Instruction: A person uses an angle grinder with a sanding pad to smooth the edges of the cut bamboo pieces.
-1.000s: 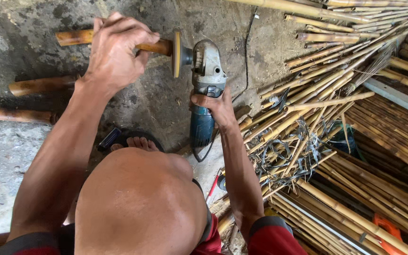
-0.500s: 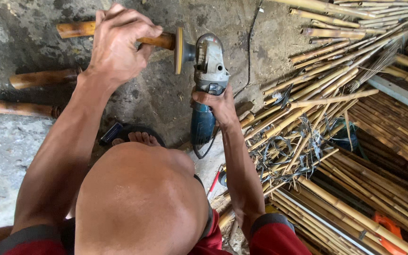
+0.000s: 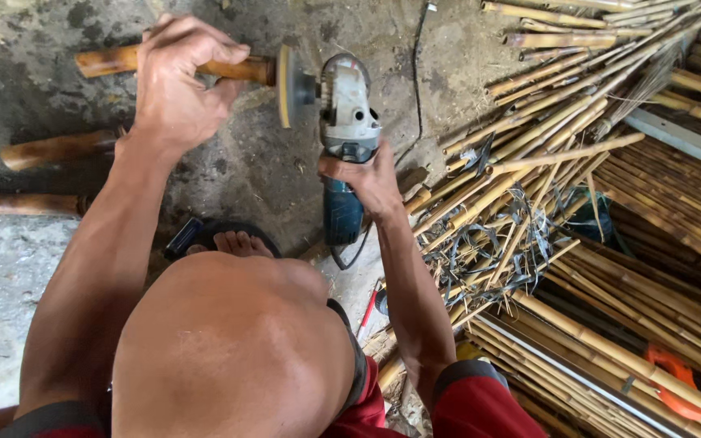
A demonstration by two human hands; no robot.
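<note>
Compared with the earlier frame, the grip and the contact point are unchanged; only the view has shifted slightly. The left hand (image 3: pixel 176 85) has its fingers closed around a bamboo piece (image 3: pixel 107 61), holding it level above the concrete floor (image 3: pixel 229 174). The right hand (image 3: pixel 367 182) has its fingers wrapped around an angle grinder (image 3: pixel 346 122), whose yellow disc (image 3: pixel 285 85) meets the bamboo's end. Two cut bamboo pieces (image 3: pixel 54 150) lie on the floor at left. Stacked bamboo poles (image 3: pixel 610 186) fill the right side.

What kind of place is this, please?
Probably a small bamboo workshop at ground level: piles of bamboo poles lie on a rough concrete floor, and the right hand holds an angle grinder against a bamboo piece.
</note>
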